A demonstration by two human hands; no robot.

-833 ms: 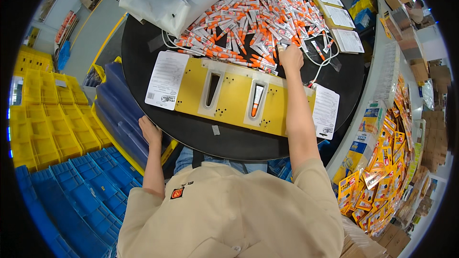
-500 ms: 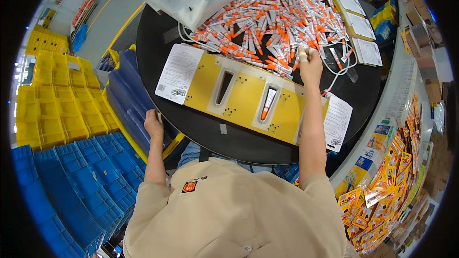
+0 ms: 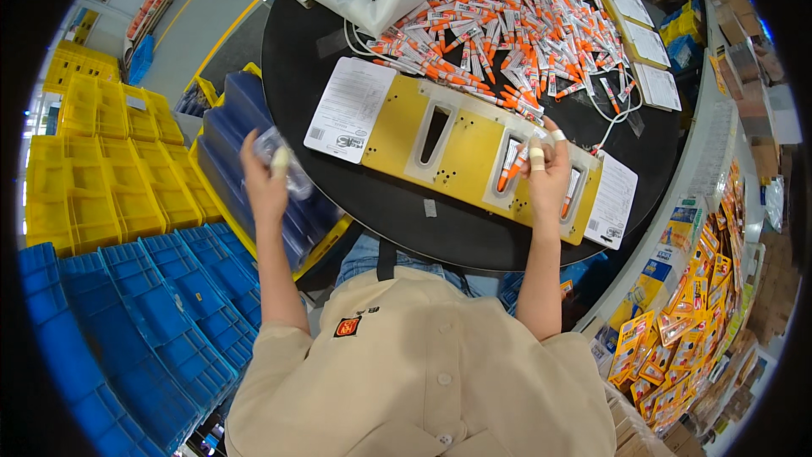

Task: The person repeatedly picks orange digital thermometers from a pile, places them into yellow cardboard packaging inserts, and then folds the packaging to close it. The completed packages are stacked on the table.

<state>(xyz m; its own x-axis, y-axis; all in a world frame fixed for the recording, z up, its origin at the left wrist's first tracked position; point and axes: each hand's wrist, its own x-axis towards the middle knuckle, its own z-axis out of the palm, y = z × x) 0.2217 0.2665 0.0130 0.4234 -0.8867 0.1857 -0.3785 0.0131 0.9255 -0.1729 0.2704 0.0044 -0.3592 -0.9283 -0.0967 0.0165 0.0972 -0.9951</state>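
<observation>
My left hand (image 3: 267, 178) is raised over the blue-lined bin at the round table's left edge, its fingers closed on a clear plastic blister shell (image 3: 296, 176). Above a yellow fixture board (image 3: 475, 148), my right hand (image 3: 551, 171) pinches a small white tube with an orange cap (image 3: 519, 161). Fingertip covers show on both hands. The board has three slots: the left slot (image 3: 435, 134) is vacant, the middle one has a tube (image 3: 505, 178) lying in it, and the right one has another tube (image 3: 567, 201). Printed white cards (image 3: 348, 110) stick out at the board's two ends.
Loose orange-capped tubes (image 3: 516, 25) are heaped across the back of the black round table (image 3: 381, 203). A white cable (image 3: 611, 123) runs by the heap. Yellow crates (image 3: 110, 190) and blue crates (image 3: 161, 313) stand left; packaged orange cards (image 3: 677, 347) lie right.
My left hand has come up from the bin's edge with a clear blister shell. My right hand has drawn back from the tube heap to the board's middle slot, holding a tube.
</observation>
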